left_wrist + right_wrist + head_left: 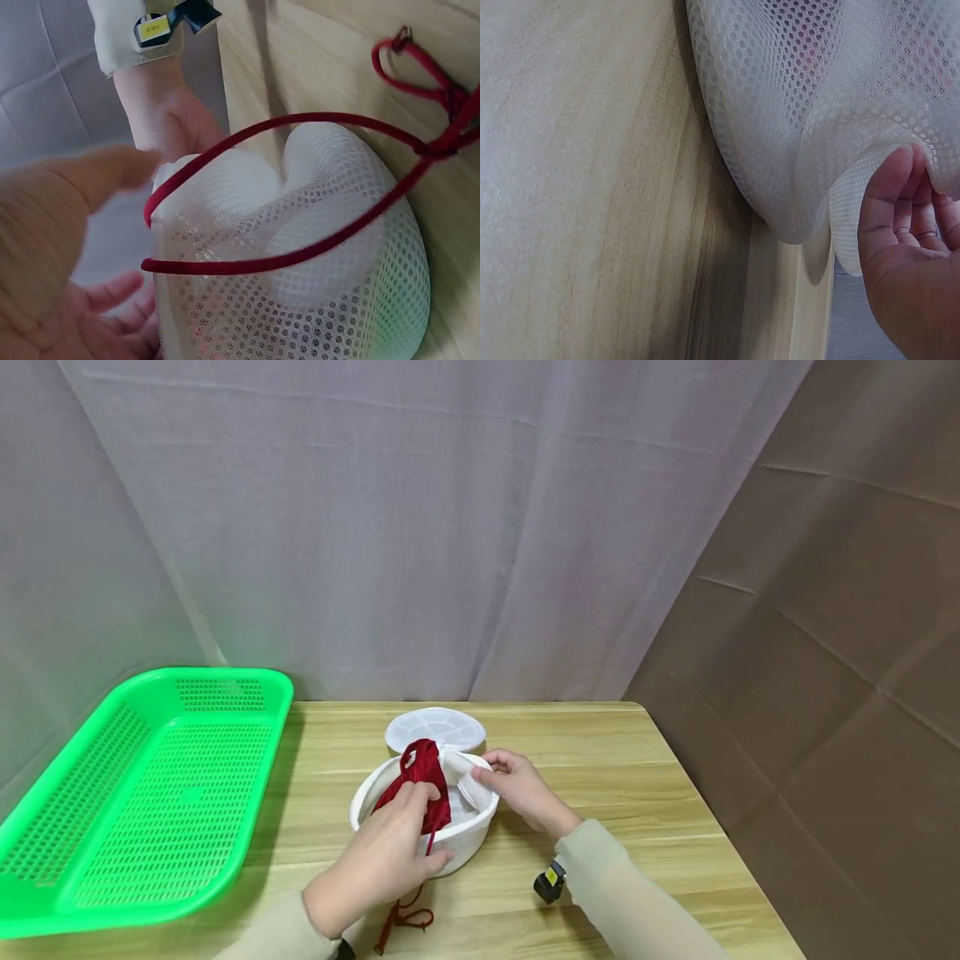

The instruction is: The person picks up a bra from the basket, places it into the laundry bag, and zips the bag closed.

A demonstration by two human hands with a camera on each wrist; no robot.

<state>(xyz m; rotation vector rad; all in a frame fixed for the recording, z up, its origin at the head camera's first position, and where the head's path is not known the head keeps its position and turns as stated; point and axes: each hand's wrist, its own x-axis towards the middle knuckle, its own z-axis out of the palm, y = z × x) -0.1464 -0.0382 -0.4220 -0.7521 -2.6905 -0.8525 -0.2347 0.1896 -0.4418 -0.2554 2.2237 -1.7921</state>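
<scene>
A round white mesh laundry bag [467, 845] stands on the table with its top open and its round mesh lid [438, 727] folded back behind it. Inside, toward the left, sits a dark red drawstring pouch [426, 766]. My left hand [375, 864] reaches over the near rim and lies against the pouch, thumb and fingers spread apart. From the pouch a red cord [300, 257] runs over the rim and down the outside of the bag to the table. At the right rim, my right hand [528, 789] pinches the mesh edge between thumb and fingers.
A large green plastic basket [187, 906] is on the left. The wooden table [600, 752] ends at a grey curtain [420, 543] behind and a brown cloth panel [840, 693] on the right. Both sleeves carry wrist cameras.
</scene>
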